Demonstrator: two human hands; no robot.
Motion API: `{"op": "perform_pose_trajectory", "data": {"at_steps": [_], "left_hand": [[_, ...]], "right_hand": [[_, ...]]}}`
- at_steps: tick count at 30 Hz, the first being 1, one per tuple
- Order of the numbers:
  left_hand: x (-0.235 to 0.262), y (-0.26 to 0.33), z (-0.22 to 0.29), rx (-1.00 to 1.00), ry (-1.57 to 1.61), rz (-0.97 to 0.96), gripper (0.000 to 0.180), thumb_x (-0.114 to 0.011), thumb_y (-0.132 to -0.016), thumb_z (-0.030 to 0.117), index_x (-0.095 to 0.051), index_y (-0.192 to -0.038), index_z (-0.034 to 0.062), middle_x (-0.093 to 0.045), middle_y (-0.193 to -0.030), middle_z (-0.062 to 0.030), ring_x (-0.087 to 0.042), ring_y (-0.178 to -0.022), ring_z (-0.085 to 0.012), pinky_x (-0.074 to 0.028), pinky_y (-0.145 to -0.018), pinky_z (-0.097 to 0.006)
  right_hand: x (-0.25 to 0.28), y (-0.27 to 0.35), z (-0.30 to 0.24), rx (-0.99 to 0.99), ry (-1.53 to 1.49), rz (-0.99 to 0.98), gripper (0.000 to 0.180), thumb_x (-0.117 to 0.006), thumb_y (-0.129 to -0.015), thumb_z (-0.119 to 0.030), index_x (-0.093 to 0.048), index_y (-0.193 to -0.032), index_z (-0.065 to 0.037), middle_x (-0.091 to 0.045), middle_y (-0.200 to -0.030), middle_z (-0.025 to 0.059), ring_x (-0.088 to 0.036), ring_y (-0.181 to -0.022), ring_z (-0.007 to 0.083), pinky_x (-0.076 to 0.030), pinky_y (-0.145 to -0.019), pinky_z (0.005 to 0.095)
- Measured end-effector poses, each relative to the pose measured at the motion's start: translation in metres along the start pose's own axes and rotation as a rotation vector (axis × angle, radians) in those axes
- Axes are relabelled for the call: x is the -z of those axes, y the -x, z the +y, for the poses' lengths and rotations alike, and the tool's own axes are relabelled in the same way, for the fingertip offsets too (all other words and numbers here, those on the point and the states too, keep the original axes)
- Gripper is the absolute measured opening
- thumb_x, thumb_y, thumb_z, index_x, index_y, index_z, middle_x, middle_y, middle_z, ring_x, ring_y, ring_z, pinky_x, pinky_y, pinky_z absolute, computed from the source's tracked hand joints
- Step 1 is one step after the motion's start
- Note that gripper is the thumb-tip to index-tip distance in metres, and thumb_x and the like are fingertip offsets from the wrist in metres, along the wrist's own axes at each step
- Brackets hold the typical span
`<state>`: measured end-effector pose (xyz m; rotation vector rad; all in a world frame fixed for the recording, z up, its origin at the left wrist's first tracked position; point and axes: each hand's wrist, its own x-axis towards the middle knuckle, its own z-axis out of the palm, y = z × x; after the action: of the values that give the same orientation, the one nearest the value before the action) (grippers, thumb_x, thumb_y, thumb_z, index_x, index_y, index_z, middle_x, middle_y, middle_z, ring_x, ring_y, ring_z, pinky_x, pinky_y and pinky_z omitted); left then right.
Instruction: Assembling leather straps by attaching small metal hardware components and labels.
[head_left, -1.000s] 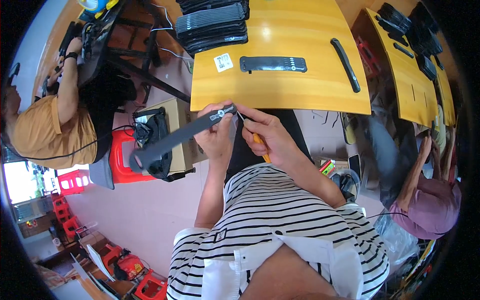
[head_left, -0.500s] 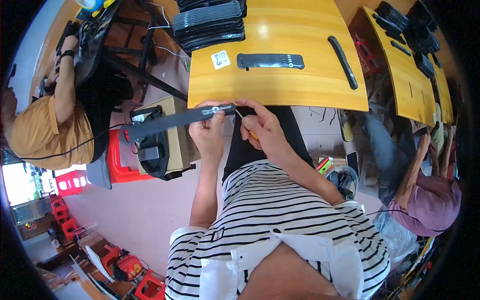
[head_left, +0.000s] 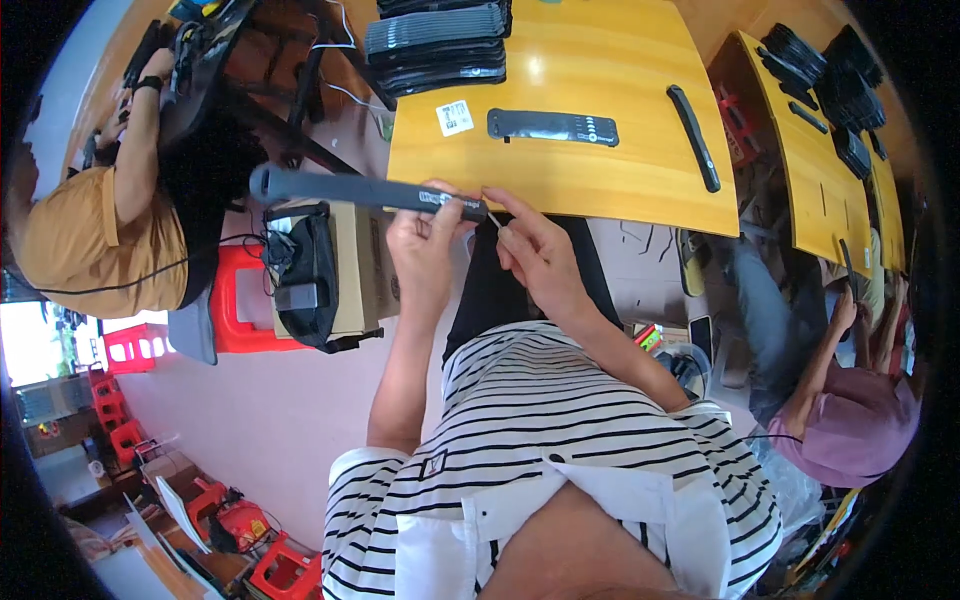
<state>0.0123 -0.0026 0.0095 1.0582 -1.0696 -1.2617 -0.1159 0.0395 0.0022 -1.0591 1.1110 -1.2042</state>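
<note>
Strap (head_left: 345, 189) is clamped in our left hand (head_left: 422, 245), likely for steadiness; our right hand (head_left: 542, 262) pinches a slim tool (head_left: 496, 221).

one held strap (head_left: 340, 188), two loose near-table straps (head_left: 553, 127) (head_left: 693, 138), one label (head_left: 455, 118)

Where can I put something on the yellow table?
Bare yellow wooden tabletop shows between the broad flat black strip and the narrow black strip, and behind the broad one. Stacked black strips crowd the far left.

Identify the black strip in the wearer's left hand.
The long strip pinched in the left hand's fingers; the wide crosswise strip and narrow right-edge strip lie on the table.
</note>
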Motion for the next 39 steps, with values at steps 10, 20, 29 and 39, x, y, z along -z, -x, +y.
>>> {"op": "perform_pose_trajectory", "data": {"at_steps": [10,20,29,39], "left_hand": [[0.022,-0.013,0.000,0.293,0.329,-0.301,0.015,-0.053,-0.090,0.016,-0.056,-0.096,0.0030,-0.062,-0.080,-0.0047,-0.063,-0.072,-0.0115,-0.056,-0.066,-0.026],[0.023,-0.011,-0.007,0.516,0.384,-0.327,0.026,-0.050,-0.091,0.025,-0.057,-0.095,0.0008,-0.064,-0.081,-0.0074,-0.064,-0.068,-0.0148,-0.056,-0.065,-0.027],[0.010,0.003,0.009,0.314,-0.285,-0.275,0.018,-0.059,-0.085,0.016,-0.063,-0.086,-0.0015,-0.064,-0.068,-0.0092,-0.061,-0.058,-0.0112,-0.047,-0.051,-0.020],[0.019,0.005,0.003,0.282,-0.234,-0.421,0.020,-0.053,-0.088,0.013,-0.059,-0.080,-0.0036,-0.062,-0.064,-0.0097,-0.060,-0.053,-0.0117,-0.047,-0.048,-0.020]], "right_hand": [[0.029,-0.007,-0.013,0.171,0.253,-0.247,0.040,-0.042,-0.084,0.007,-0.055,-0.119,-0.007,-0.045,-0.063,0.0010,-0.041,-0.056,0.0088,-0.037,-0.053,0.0207],[0.030,-0.009,-0.015,0.274,0.386,-0.305,0.040,-0.043,-0.084,0.006,-0.056,-0.119,-0.008,-0.048,-0.065,0.0022,-0.041,-0.055,0.0091,-0.037,-0.052,0.0205],[0.029,-0.011,-0.006,0.029,0.125,-0.247,0.034,-0.045,-0.086,0.000,-0.055,-0.119,-0.005,-0.038,-0.059,-0.0023,-0.035,-0.053,0.0060,-0.032,-0.048,0.0204],[0.047,-0.018,-0.012,-0.255,-0.167,-0.437,0.034,-0.046,-0.090,-0.006,-0.052,-0.123,-0.009,-0.035,-0.059,-0.0062,-0.029,-0.050,0.0032,-0.024,-0.043,0.0168]]}}
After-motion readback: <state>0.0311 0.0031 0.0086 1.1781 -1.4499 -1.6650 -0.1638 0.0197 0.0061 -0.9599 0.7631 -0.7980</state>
